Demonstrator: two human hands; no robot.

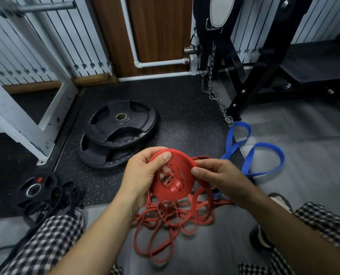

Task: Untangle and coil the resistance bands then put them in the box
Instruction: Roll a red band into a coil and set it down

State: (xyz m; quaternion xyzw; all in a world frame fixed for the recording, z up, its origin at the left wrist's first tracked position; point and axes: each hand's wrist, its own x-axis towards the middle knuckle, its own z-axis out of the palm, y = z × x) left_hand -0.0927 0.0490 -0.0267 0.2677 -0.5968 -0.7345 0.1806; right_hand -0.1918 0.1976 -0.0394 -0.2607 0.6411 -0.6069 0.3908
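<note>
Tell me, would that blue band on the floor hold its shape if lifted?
Probably floppy: the blue resistance band lies in loose twisted loops. Likely light, being a thin flat strip. It may dangle like the tangled red resistance band.

Floor: grey boards point(304, 135) under and to the right of the hands; a black speckled mat point(185, 116) beyond them.
Plates point(119, 135): two big black ones, stacked on the mat, beyond the left hand point(143, 175).
Small plate point(36, 187): at the mat's near edge, well left of the left hand, with black cords point(66, 193) touching it.
Red bands point(165, 225): a loose tangle on the boards, right below both hands.
Blue band point(264, 153): twisted loops on the boards, just beyond the right hand point(220, 175).
Chain point(216, 96): trails over the mat, its end near the blue band.
Frames: white foot point(36, 135) far left; black foot point(244, 92) beyond the right hand.
</note>
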